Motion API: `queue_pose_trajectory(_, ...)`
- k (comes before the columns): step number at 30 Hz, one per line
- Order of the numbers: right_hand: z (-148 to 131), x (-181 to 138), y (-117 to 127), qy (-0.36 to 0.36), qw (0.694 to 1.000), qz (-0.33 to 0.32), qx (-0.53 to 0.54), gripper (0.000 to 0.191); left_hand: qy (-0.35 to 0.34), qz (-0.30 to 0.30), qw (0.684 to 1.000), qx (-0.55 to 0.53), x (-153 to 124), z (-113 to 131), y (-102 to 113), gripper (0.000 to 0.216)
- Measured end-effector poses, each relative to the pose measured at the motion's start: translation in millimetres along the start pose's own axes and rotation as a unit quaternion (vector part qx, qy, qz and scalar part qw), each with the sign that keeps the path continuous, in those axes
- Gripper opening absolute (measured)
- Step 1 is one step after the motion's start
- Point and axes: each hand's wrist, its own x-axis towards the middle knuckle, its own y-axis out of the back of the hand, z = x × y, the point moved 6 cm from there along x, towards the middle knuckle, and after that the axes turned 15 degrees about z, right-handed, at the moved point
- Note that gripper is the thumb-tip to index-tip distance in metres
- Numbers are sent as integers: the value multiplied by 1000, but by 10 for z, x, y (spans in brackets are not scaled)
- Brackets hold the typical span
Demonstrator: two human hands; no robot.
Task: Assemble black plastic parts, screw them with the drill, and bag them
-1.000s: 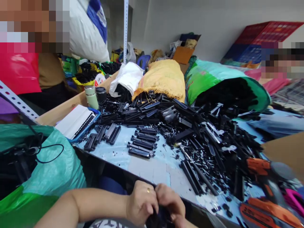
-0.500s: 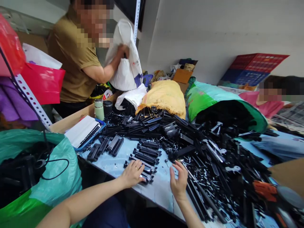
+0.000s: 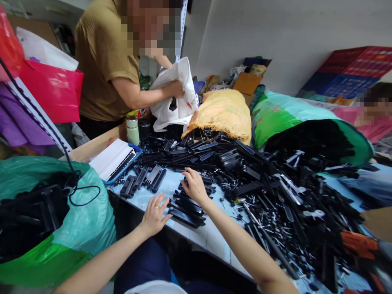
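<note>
A row of long black plastic parts [image 3: 187, 216] lies on the light blue tabletop [image 3: 214, 241] in front of me. At the row's near left end is my left hand [image 3: 154, 215], a ring on one finger, its fingers spread and holding nothing I can see. My right hand [image 3: 196, 187] reaches over the far end of the same row. Its fingers are apart and slightly bent, with no part visible between them. Farther left, a smaller group of black parts [image 3: 143, 178] sits side by side.
A heap of black parts and screws [image 3: 275, 196] spreads across the right and back, with an orange power tool [image 3: 359, 245] at the right. Open sacks, one yellow [image 3: 226, 110] and one green [image 3: 275, 110], lie behind. A co-worker [image 3: 104, 61] handles a white sack [image 3: 183, 81].
My right hand has moved left and away from me, over the row's far end. My left hand has drawn back left off the parts. The co-worker has lowered the white sack.
</note>
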Motion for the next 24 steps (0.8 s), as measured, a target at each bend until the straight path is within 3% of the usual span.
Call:
queue_pose_trajectory(4,-119,-21,-386,-8,997,-73,-15,37,21,0,1000,6,70,-72,-66,49)
queue_pose_trajectory(7,-180,-70,-562,-1,995,-95,-13,43,74,10,997,36,283,-296,-143,52)
queue_pose_trajectory(10,-195,-97,-655,1,994,-106,-20,46,104,-22,992,63,521,-536,-271,55)
queue_pose_trajectory(13,-187,-133,-676,-2,993,-112,-32,47,120,-78,986,84,624,-673,-419,59)
queue_pose_trajectory(16,-174,-201,-642,-8,993,-111,-38,46,132,-120,980,93,565,-655,-529,61)
queue_pose_trajectory(21,-88,-340,-563,-43,991,-114,-45,48,119,-142,980,77,447,-487,-610,57)
queue_pose_trajectory(24,-22,-422,-502,-57,991,-115,-48,47,133,-134,979,79,564,-570,-634,56)
